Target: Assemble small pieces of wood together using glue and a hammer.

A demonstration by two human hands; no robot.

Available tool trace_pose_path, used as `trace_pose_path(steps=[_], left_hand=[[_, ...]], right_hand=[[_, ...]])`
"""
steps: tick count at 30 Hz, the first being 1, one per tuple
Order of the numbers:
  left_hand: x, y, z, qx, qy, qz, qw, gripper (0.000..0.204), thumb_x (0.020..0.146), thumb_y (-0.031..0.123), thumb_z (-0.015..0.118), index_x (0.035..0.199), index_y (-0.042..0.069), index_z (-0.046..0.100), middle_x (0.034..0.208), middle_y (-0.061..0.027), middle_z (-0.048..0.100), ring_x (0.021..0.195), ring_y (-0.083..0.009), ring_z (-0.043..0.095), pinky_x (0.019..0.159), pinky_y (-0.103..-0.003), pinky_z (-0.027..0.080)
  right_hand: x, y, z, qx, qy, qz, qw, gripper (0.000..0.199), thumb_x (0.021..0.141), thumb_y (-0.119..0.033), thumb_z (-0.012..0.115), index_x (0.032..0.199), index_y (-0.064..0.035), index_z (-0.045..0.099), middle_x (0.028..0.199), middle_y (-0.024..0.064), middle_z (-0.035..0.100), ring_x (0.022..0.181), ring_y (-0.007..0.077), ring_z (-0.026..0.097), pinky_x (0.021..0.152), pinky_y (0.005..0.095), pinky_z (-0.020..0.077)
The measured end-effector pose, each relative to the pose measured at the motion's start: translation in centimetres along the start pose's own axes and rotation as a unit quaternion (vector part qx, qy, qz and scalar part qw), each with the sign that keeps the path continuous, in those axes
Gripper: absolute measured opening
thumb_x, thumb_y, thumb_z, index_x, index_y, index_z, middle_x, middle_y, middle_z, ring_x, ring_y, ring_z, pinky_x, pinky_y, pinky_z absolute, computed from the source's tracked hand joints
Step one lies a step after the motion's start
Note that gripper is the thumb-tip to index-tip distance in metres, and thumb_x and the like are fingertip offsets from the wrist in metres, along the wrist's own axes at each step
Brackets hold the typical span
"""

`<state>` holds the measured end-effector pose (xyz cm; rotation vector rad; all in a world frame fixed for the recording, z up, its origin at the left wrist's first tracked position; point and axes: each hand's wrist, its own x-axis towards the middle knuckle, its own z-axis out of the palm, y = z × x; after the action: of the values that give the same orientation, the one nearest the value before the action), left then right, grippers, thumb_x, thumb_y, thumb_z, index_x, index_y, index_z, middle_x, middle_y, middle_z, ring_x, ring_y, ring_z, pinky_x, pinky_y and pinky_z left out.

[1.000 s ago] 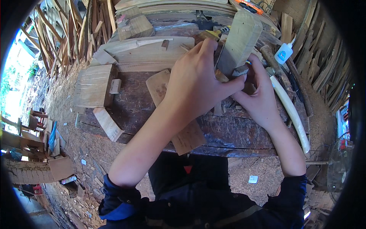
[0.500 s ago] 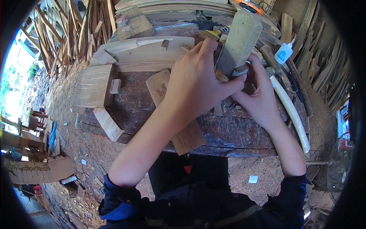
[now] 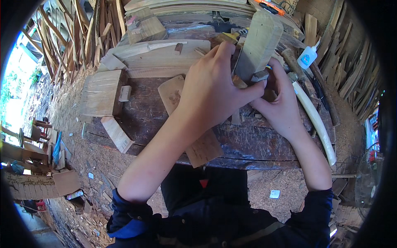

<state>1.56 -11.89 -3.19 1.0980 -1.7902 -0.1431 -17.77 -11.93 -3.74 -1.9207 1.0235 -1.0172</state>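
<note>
A pale wooden block (image 3: 258,47) stands tall at the bench's right half, slightly tilted. My left hand (image 3: 211,84) is closed at the block's left side, its fingers curled out of sight behind it. Its thumb reaches across the block's foot to a small wood piece (image 3: 259,76). On the other side, my right hand (image 3: 282,103) is closed around that small piece, thumb and fingers bent against it. The two thumbs nearly meet there. A flat wooden board (image 3: 204,149) lies beneath my left forearm.
The dark, scarred workbench (image 3: 142,99) carries a thick wood block (image 3: 101,93) on the left and a long board (image 3: 165,58) behind. A white glue bottle (image 3: 307,57) and a curved pale handle (image 3: 315,122) are at the right. Wood strips (image 3: 84,33) lean at the back left.
Hardly anything differs. The upright block has shifted very slightly left, and both hands keep their place around its foot.
</note>
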Motion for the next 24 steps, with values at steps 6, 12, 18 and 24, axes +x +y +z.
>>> trace_pose_path(steps=[6,12,18,24], left_hand=[[0.4,0.0,-0.6,-0.244,-0.114,-0.136,0.953,0.053,0.084,0.028,0.084,0.121,-0.004,0.063,0.104,-0.0127,0.074,0.096,-0.0182,0.071,0.086,-0.034,0.057],[0.7,0.5,-0.7,-0.434,-0.117,-0.189,0.873,0.048,0.087,0.021,0.077,0.125,-0.005,0.064,0.112,-0.012,0.072,0.104,-0.0169,0.069,0.093,-0.032,0.054],[0.7,-0.1,-1.2,-0.514,-0.134,-0.22,0.818,0.047,0.094,0.025,0.065,0.131,-0.003,0.06,0.118,-0.0119,0.068,0.109,-0.0205,0.065,0.097,-0.035,0.051],[0.8,0.0,-1.6,-0.633,-0.121,-0.243,0.725,0.049,0.101,0.027,0.054,0.141,-0.001,0.051,0.137,-0.0143,0.061,0.128,-0.0279,0.058,0.111,-0.044,0.043]], right_hand=[[0.3,-0.6,0.2,0.119,0.014,-0.075,0.99,0.07,0.09,-0.003,0.078,0.151,-0.0055,0.042,0.115,0.0086,0.07,0.104,0.0157,0.069,0.086,0.03,0.058],[0.7,-0.1,-0.8,0.139,0.011,-0.061,0.988,0.066,0.092,-0.007,0.08,0.149,-0.0023,0.047,0.1,0.0021,0.064,0.098,0.0118,0.066,0.084,0.026,0.0562],[0.5,-1.2,-0.5,0.093,0.056,-0.075,0.991,0.067,0.085,-0.016,0.087,0.143,-0.0049,0.056,0.096,0.0006,0.053,0.088,0.0105,0.056,0.075,0.0248,0.0497],[0.6,-1.5,-1.4,-0.222,0.147,-0.15,0.952,0.07,0.072,-0.023,0.094,0.131,-0.0121,0.059,0.113,0.0065,0.053,0.104,0.0206,0.056,0.083,0.0336,0.0504]])
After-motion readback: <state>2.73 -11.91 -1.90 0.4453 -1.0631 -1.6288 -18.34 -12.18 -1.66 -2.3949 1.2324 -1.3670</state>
